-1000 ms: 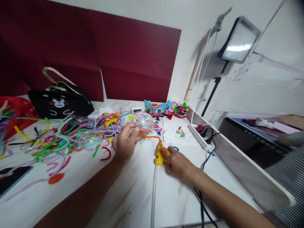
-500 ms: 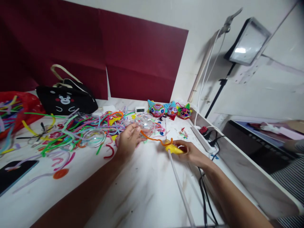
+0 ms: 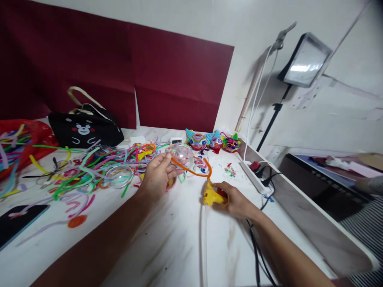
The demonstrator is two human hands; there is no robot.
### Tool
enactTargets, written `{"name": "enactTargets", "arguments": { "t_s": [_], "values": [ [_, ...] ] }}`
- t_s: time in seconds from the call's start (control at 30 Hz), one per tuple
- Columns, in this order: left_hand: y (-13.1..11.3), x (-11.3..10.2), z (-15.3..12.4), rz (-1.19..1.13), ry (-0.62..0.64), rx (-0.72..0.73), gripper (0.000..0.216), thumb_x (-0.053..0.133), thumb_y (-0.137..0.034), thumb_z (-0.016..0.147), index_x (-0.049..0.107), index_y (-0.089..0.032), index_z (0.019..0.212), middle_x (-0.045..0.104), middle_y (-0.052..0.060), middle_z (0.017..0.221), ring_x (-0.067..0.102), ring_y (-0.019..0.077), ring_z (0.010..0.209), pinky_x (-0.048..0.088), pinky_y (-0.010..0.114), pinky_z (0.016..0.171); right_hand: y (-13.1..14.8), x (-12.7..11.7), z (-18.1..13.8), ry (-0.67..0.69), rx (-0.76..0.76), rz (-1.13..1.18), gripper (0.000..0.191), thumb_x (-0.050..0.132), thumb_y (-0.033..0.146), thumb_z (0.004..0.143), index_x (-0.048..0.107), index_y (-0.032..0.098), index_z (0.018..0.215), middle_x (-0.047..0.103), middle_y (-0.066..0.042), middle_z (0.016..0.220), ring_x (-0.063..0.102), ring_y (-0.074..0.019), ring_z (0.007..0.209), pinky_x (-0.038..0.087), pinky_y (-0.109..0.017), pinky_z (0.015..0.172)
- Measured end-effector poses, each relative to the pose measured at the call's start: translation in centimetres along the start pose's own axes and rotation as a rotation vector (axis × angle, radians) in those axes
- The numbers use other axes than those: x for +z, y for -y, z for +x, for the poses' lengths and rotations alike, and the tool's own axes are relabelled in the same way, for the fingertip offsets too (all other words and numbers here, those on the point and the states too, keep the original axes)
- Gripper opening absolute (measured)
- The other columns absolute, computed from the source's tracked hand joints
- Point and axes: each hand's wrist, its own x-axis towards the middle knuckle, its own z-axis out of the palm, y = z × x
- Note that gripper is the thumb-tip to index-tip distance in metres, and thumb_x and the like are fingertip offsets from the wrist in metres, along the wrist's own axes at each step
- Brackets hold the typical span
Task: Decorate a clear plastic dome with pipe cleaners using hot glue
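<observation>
My left hand [image 3: 157, 175] is closed around a clear plastic ball [image 3: 181, 154] with coloured bits inside, held just above the white table [image 3: 167, 247]. An orange pipe cleaner [image 3: 194, 170] runs from the ball in an arc over to my right hand [image 3: 235, 199]. That hand grips a yellow glue gun [image 3: 213, 196], whose nozzle points up at the pipe cleaner's end. A white glue stick [image 3: 204, 243] sticks out of the gun's back toward me.
A heap of coloured pipe cleaners [image 3: 89, 167] and a clear half-ball [image 3: 120, 176] lie left. A black bear bag [image 3: 85, 130], three craft masks [image 3: 211, 140], a power strip [image 3: 254, 173] with cables, a phone [image 3: 18, 223] and a lamp [image 3: 305, 59] surround them. Another person's striped sleeve [image 3: 369, 207] is at right.
The right hand swung the glue gun from lying flat to nozzle-up and drew it slightly toward me. The pipe cleaner bowed upward. The left hand kept the ball nearly still.
</observation>
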Motion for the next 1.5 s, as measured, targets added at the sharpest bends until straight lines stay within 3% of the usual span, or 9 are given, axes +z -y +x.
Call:
{"name": "enactTargets", "arguments": {
  "t_s": [0.3,0.43,0.53,0.63,0.8,0.97,1.27,1.5],
  "values": [
    [0.6,0.5,-0.8,-0.075,-0.028,-0.129,0.007,0.051,-0.014,0.091,0.057,-0.013,0.089,0.070,0.007,0.083,0.071,0.0169,0.066,0.059,0.028,0.055,1.1,0.0,-0.2,0.065,-0.066,-0.289,0.052,0.063,0.019,0.073,0.054,0.015,0.124,0.060,-0.009,0.102,0.059,-0.0195,0.082,0.048,-0.034,0.076],
    [0.7,0.7,-1.1,-0.102,-0.042,-0.185,0.009,0.050,-0.012,0.092,0.059,-0.012,0.091,0.072,0.007,0.084,0.070,0.0153,0.063,0.060,0.029,0.055,2.0,-0.2,-0.4,-0.075,-0.077,-0.390,0.048,0.069,0.032,0.075,0.059,0.015,0.118,0.061,-0.014,0.110,0.055,-0.0294,0.101,0.044,-0.046,0.088],
    [0.7,0.8,-1.3,-0.124,-0.043,-0.231,0.011,0.050,-0.012,0.092,0.061,-0.011,0.094,0.073,0.009,0.088,0.071,0.0163,0.067,0.060,0.028,0.056,3.0,-0.4,-0.3,-0.164,-0.070,-0.107,0.048,0.068,0.035,0.079,0.057,0.016,0.121,0.062,-0.012,0.114,0.057,-0.0266,0.105,0.046,-0.043,0.090],
    [0.7,0.9,-1.6,-0.130,-0.048,-0.259,0.014,0.048,-0.011,0.092,0.062,-0.009,0.092,0.073,0.010,0.087,0.071,0.0158,0.066,0.060,0.027,0.054,4.0,-0.6,0.0,-0.151,-0.034,0.273,0.046,0.070,0.039,0.078,0.059,0.019,0.117,0.066,-0.009,0.110,0.063,-0.0230,0.100,0.050,-0.037,0.085],
    [0.8,1.0,-1.9,-0.121,-0.058,-0.260,0.014,0.047,-0.008,0.092,0.060,-0.009,0.087,0.073,0.010,0.085,0.072,0.0173,0.066,0.061,0.029,0.054,5.0,-1.1,0.4,-0.138,-0.001,0.728,0.036,0.076,0.041,0.074,0.066,0.019,0.100,0.072,-0.004,0.085,0.068,-0.0167,0.073,0.054,-0.031,0.069],
    [1.0,0.6,-2.0,-0.136,-0.043,-0.279,0.016,0.046,-0.008,0.093,0.060,-0.011,0.089,0.074,0.009,0.086,0.072,0.0165,0.066,0.062,0.029,0.053,5.0,-1.6,0.6,-0.157,0.054,0.808,0.025,0.078,0.040,0.072,0.071,0.018,0.082,0.069,0.000,0.061,0.064,-0.0130,0.057,0.050,-0.026,0.057],
    [0.9,0.5,-3.2,-0.126,0.049,-0.279,0.016,0.045,-0.008,0.093,0.061,-0.011,0.090,0.074,0.008,0.082,0.071,0.0156,0.063,0.062,0.030,0.054,4.2,-0.4,1.8,-0.159,0.178,0.905,0.032,0.085,0.041,0.060,0.072,0.017,0.076,0.072,-0.002,0.064,0.062,-0.0115,0.052,0.044,-0.023,0.050],
    [1.3,0.2,-3.4,-0.084,0.150,-0.180,0.005,0.054,-0.016,0.090,0.058,-0.012,0.090,0.073,0.008,0.086,0.072,0.0187,0.072,0.061,0.028,0.057,4.0,0.3,1.5,-0.163,0.189,0.869,0.032,0.083,0.042,0.064,0.071,0.016,0.077,0.070,-0.002,0.061,0.061,-0.0121,0.053,0.043,-0.024,0.053]
  ]
}}
